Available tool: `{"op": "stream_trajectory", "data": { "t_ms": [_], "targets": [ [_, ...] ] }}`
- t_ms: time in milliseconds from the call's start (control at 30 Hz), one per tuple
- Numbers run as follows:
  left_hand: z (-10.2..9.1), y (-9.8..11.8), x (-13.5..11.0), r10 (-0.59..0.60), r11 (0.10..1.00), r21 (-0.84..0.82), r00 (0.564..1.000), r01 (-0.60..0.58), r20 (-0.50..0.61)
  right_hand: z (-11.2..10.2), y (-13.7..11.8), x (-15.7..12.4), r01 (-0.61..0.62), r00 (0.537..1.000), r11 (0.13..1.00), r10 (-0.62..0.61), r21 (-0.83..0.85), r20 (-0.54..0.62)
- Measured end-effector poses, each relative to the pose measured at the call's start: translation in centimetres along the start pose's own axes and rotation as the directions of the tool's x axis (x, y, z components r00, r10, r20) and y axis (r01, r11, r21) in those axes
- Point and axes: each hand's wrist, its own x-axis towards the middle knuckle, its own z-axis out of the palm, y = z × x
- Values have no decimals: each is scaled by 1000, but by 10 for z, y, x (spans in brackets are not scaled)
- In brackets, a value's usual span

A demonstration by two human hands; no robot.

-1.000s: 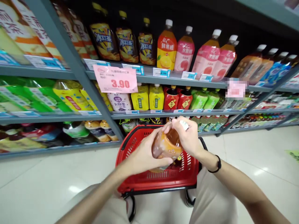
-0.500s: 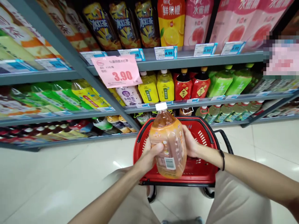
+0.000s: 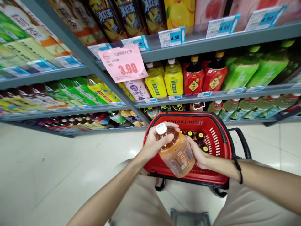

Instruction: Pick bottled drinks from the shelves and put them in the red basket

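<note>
A large drink bottle (image 3: 177, 153) with a white cap and an orange-brown label is held over a red shopping basket (image 3: 215, 117). My left hand (image 3: 156, 141) wraps round the bottle's neck and shoulder just below the cap. Against the bottle's right side my right hand (image 3: 198, 153) is closed, its fingertips partly hidden behind the bottle. The bottle tilts, its cap toward the upper left. Inside the basket stand several small dark bottles (image 3: 200, 138) with yellow caps.
Drink shelves (image 3: 188, 100) run across the front, with yellow bottles (image 3: 174, 78), red bottles (image 3: 194, 78) and green bottles (image 3: 242, 69). A pink price sign (image 3: 124, 64) hangs from the upper shelf edge. The basket's black handle (image 3: 243, 141) sticks out right. Pale floor tiles (image 3: 47, 175) lie left.
My left hand has shifted from the bottle's side up to its neck. The bottle has turned and tilted lower, uncovering the small bottles in the basket. The view has moved closer to the shelves.
</note>
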Motion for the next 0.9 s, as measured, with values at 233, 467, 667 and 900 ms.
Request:
{"op": "stream_trajectory", "data": {
  "t_ms": [233, 467, 667, 900],
  "targets": [
    [6, 6, -14, 71, 993, 101, 993, -61, -97, 21, -13, -10, 0, 997, 998, 5, 60, -79],
    [14, -1, -17, 89, 967, 252, 974, -35, -206, 13, -19, 2, 177, 973, 976, -155, 126, -169],
    [10, 6, -15, 297, 900, 353, 952, -254, -71, 9, -3, 2, 125, 989, 986, -115, 113, -89],
    [2, -1, -20, 25, 998, -56, 995, -31, -102, 14, -21, 0, -105, 959, 994, 90, 42, 269]
  ]
}}
